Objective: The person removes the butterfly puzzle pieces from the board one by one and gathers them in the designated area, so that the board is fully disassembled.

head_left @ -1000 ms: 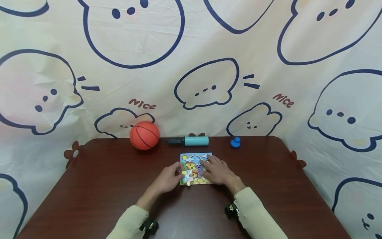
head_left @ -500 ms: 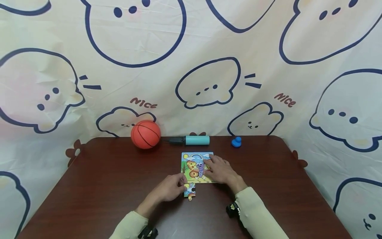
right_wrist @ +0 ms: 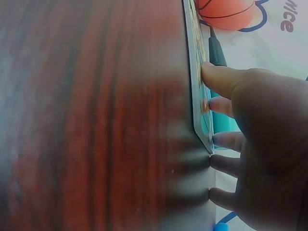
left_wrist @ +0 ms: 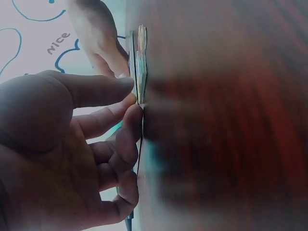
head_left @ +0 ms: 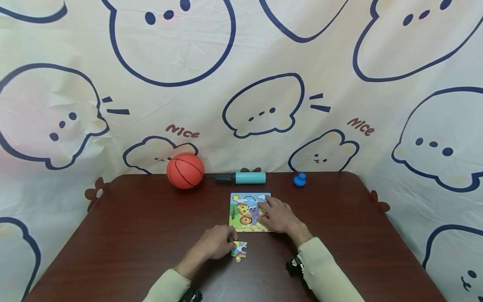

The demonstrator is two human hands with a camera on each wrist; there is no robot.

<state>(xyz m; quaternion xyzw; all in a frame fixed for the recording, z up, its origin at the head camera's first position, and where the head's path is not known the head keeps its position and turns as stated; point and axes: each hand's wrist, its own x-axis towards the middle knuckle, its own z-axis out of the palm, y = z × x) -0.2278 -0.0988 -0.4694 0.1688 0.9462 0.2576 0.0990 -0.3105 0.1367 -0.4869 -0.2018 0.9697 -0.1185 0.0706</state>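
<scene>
A small jigsaw puzzle piece (head_left: 239, 250) with a yellow knob is just in front of the puzzle board on the table. My left hand (head_left: 216, 242) pinches its left edge between thumb and fingers; in the left wrist view the piece (left_wrist: 142, 62) sticks out past the fingertips. The square puzzle board (head_left: 245, 224) shows a butterfly, a sun and a rainbow. Across its right side rests my right hand (head_left: 281, 216), fingers spread. In the right wrist view, thumb and fingertips of that hand (right_wrist: 269, 139) touch the board's face and edge, with the outer fingers on the table.
Along the back edge of the brown table (head_left: 151, 235) stand an orange toy basketball (head_left: 185, 170), a teal hand pump (head_left: 250, 178) with a black nozzle, and a small blue knobbed object (head_left: 299, 180). A cartoon-printed cloth (head_left: 211, 105) hangs behind the table.
My left hand has drawn the puzzle piece from over the board's lower left corner toward me, onto the table in front of it. The right hand has stayed on the board.
</scene>
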